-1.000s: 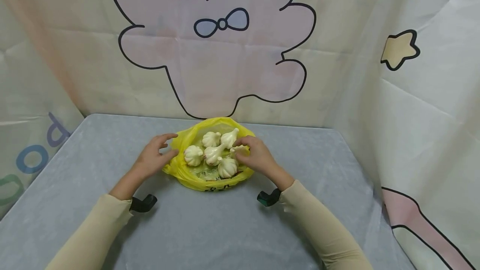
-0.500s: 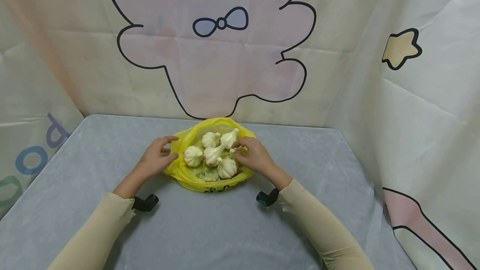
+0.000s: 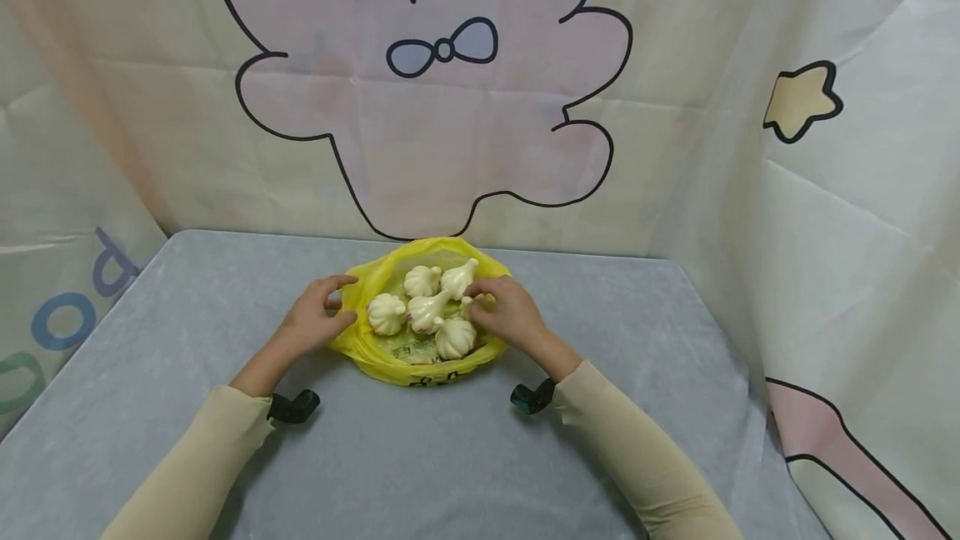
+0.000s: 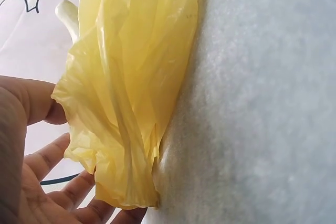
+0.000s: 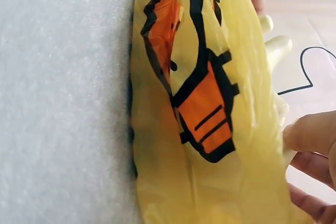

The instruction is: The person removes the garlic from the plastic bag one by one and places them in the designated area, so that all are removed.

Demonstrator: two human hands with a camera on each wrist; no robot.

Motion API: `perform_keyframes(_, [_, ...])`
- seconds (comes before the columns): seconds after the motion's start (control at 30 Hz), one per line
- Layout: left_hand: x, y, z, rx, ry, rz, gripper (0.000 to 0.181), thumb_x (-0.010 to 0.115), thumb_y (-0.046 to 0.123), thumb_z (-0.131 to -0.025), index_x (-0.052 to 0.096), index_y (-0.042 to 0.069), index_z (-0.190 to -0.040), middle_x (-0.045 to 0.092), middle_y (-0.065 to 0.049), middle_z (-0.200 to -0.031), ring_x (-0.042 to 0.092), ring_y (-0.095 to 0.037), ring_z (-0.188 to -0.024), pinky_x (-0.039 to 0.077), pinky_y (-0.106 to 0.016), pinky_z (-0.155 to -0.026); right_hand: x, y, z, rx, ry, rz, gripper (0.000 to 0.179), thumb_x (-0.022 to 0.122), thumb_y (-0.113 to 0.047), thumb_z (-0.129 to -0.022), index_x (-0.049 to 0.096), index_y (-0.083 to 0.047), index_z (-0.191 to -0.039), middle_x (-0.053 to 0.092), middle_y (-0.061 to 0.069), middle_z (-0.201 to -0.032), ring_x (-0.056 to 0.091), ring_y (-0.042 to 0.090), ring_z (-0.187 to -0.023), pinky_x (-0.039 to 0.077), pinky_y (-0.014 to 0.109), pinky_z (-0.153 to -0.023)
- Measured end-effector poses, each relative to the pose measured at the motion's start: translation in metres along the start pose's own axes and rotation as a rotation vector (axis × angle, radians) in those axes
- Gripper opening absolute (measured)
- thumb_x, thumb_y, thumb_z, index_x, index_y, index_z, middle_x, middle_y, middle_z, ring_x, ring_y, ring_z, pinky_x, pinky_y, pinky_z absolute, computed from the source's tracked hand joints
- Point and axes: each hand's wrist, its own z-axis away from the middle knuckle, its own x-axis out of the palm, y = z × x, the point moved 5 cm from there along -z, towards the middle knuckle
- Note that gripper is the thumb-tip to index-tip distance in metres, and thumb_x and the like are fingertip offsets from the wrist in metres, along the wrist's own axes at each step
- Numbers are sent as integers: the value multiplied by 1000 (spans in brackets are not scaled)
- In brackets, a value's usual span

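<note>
A yellow plastic bag [image 3: 375, 361] lies with its mouth spread wide, holding several white garlic bulbs [image 3: 386, 313]. At its left rim, my left hand [image 3: 309, 315] has thumb and fingers apart. In the left wrist view, the left thumb [image 4: 39, 98] is against the bag's crumpled edge [image 4: 126, 103], and some fingertips are hidden behind it. My right hand [image 3: 513, 315] reaches over the right rim, its thumb and fingers around a garlic bulb they partly hide. The right wrist view has the right thumb [image 5: 310, 132] against a pale part of that bulb, beside the printed bag side [image 5: 205, 114].
Grey cloth covers the table [image 3: 420, 457]. Close behind the bag, a curtain [image 3: 675, 148] with a cartoon animal hangs at the table's back edge. More printed curtain hangs on both sides. A dark camera mount [image 3: 294, 407] sits at the left wrist, another [image 3: 532, 398] at the right.
My left hand has shifted very slightly right and down at the bag's rim. The right hand stays around the same bulb, and the other bulbs keep their places.
</note>
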Motion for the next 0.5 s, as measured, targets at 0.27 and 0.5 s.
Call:
perform_keyframes(0.27, [1,0,1,5,1,0,60,60,18,-87,41,9,-143,36,-26,-144,54,-46,-116,52,-51,-86,-12,1,2,-16,80,-34,15,68,-11,-85,73,-11,-100,73,3,-98,64,26,-92,50,40,-80])
perform_keyframes(0.5, [1,1,1,4,-3,-3,60,60,18,-88,40,10,-144,36,-26,-144,54,-46,-116,53,-51,-86,-21,0,-1,-22,124,-74,15,68,-14,-87,72,-12,-101,72,4,-101,66,26,-92,53,44,-76])
